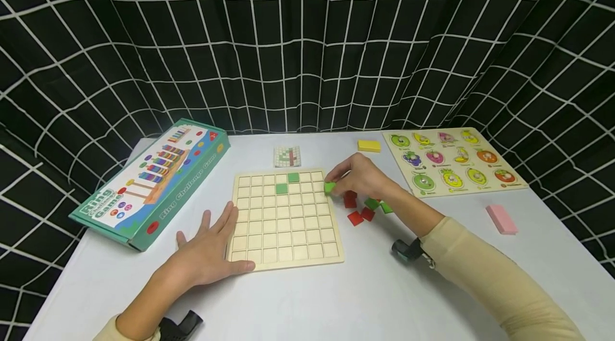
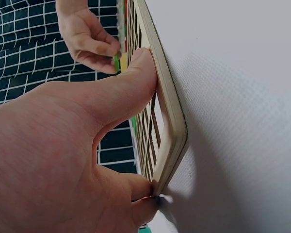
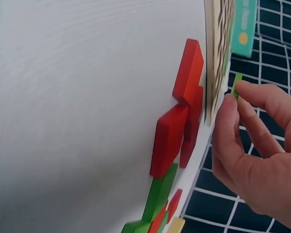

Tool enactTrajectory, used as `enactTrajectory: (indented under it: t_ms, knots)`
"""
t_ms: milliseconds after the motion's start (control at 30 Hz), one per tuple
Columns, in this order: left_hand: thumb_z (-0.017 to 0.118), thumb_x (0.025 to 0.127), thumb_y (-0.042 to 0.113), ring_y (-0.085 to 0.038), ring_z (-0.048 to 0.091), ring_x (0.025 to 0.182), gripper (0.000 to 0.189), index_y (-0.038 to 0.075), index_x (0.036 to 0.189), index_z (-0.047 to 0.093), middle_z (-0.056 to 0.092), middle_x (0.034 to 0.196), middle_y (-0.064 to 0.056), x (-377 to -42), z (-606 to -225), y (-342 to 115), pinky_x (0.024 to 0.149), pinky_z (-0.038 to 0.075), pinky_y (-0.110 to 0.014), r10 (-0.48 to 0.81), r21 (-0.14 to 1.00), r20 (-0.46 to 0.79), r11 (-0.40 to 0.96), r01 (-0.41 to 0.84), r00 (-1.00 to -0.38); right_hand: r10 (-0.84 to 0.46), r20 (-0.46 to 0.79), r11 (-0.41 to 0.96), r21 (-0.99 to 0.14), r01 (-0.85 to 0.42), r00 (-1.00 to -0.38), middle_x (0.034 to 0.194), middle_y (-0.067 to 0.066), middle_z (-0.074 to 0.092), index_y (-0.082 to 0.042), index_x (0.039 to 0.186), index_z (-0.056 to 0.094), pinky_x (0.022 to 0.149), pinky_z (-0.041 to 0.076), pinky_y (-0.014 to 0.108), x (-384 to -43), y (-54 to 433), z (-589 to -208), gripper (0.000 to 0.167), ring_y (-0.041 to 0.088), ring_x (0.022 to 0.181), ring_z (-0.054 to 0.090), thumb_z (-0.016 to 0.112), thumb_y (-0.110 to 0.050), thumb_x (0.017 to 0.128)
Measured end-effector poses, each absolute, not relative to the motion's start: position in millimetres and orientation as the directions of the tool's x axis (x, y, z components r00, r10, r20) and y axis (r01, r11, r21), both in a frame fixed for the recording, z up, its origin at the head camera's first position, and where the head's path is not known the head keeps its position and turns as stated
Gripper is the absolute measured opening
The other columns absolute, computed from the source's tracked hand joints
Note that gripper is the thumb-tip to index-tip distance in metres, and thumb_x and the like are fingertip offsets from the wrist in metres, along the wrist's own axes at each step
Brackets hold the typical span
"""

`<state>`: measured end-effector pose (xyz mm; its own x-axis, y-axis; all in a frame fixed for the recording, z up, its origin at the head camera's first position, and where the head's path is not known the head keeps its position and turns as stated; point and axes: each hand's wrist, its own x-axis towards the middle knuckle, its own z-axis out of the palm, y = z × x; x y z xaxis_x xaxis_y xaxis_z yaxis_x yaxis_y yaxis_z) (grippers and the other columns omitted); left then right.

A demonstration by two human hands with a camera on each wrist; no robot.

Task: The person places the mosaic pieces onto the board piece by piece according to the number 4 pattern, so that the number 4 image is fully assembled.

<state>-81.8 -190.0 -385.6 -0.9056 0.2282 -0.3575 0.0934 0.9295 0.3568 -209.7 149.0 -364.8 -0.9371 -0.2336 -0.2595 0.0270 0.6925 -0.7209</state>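
Observation:
A wooden grid board (image 1: pixel 288 265) lies on the table with two green tiles (image 1: pixel 281 188) in its upper cells. My left hand (image 1: pixel 205 250) steadies its lower left corner, fingers spread along the left edge; the thumb (image 2: pixel 144 73) rests on the frame. Over the board's upper right edge, my right hand (image 1: pixel 357 176) pinches a green square tile (image 1: pixel 329 187) between thumb and fingertips; the same tile (image 3: pixel 236 86) shows in the right wrist view. Loose red tiles (image 1: pixel 355 218) and green tiles (image 1: pixel 386 207) lie right of the board, partly hidden under the right forearm.
Behind the board is a small pattern card (image 1: pixel 287 156). A yellow block (image 1: pixel 369 146) and a fruit puzzle board (image 1: pixel 456 162) stand back right, with a pink block (image 1: pixel 502 219) nearer. A green game box (image 1: pixel 158 181) lies at left. Dark grid curtains (image 1: pixel 307 42) surround the table.

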Motion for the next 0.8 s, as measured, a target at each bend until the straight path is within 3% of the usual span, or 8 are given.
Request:
enactTrajectory:
  t_ms: [167,467,800]
  knots:
    - [0.074,0.078,0.075,-0.058,0.002,0.156,0.128,0.009,0.168,0.01,0.005,0.177,-0.01,-82,-385,-190,0.1,0.002,-0.094,0.227,0.36,-0.357,0.929,0.091,-0.906,-0.262,-0.238,0.675,-0.738,-0.002,-0.935,0.102,0.006,0.078,-0.013,0.1,0.084,0.074,0.053,0.029,-211,142,-365,0.025,0.023,0.094,0.062,0.086,-0.003,0.077]
    - [0.073,0.079,0.076,-0.058,0.002,0.156,0.128,0.009,0.168,0.011,0.005,0.177,-0.01,-80,-385,-190,0.1,0.002,-0.094,0.231,0.353,-0.347,0.93,0.102,-0.909,-0.277,-0.233,0.67,-0.743,-0.013,-0.932,0.103,0.004,0.079,-0.013,0.098,0.085,0.081,0.052,0.029,-212,128,-365,0.025,0.023,0.104,0.059,0.087,-0.003,0.075]
    - [0.074,0.079,0.075,-0.058,0.003,0.156,0.127,0.009,0.168,0.011,0.006,0.177,-0.01,-80,-384,-190,0.1,0.003,-0.094,0.231,0.354,-0.349,0.93,0.101,-0.908,-0.307,-0.244,0.642,-0.767,-0.011,-0.92,0.099,0.005,0.078,-0.011,0.099,0.085,0.083,0.051,0.029,-212,114,-364,0.028,0.021,0.101,0.061,0.086,0.0,0.074]
